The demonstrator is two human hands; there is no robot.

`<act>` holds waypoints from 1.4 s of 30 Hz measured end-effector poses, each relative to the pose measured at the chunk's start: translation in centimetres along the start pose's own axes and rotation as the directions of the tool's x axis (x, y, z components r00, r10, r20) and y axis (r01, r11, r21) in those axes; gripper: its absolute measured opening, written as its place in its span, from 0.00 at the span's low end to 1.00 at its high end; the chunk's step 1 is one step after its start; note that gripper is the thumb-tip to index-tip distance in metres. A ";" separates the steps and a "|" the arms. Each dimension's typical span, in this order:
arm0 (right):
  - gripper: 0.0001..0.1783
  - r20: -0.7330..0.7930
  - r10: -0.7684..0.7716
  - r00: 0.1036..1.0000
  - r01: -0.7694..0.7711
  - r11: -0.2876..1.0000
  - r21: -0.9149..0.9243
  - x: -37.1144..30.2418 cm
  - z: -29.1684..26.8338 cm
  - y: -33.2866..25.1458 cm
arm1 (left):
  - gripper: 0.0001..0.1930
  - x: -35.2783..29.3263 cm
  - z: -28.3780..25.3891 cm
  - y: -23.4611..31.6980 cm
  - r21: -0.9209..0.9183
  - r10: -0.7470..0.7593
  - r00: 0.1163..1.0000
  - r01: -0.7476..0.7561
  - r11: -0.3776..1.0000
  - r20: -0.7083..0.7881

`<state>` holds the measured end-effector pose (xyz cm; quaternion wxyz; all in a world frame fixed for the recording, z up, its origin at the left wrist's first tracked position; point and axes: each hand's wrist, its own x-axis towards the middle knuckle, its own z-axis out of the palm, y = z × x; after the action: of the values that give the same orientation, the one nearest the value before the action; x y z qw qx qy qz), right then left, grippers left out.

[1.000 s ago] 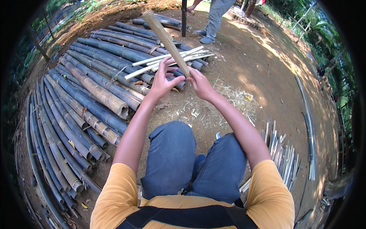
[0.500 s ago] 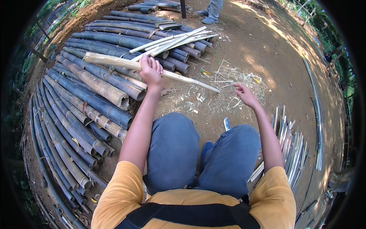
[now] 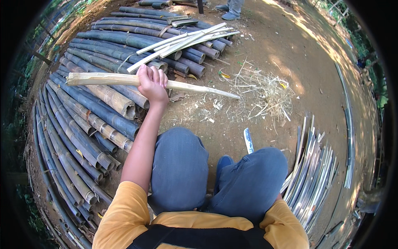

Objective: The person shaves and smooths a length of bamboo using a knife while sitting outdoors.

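My left hand is closed around a long pale piece of split bamboo, held level above the ground. Its thick end points left over the bamboo poles, and its thin end reaches right, towards a heap of shavings. My right hand is out of sight; that arm drops down behind my right thigh. Just beyond my right knee, a narrow blue-and-white blade-like strip shows, its lower end hidden by the knee.
Dark bamboo poles lie piled along the left, with pale split strips on top at the far end. A bundle of thin slats lies at the right. Far ahead, a person's shoes stand on the dirt.
My right hand has dropped from beside the shavings and gone out of sight by my right thigh. My left hand has moved slightly left and nearer with the split bamboo.
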<state>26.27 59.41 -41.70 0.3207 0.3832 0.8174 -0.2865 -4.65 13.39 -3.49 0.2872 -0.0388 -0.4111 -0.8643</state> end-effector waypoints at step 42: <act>0.16 -0.269 -0.544 0.795 0.555 0.831 -0.043 -9.6 -20.7 -18.8 | 0.20 -1.6 -1.6 1.2 -0.032 -0.037 0.949 0.050 0.998 0.313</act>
<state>9.56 59.79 -17.30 0.1022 0.1709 0.9235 -0.3278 -2.39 12.33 -4.19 0.1988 -0.1714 -0.4349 -0.8614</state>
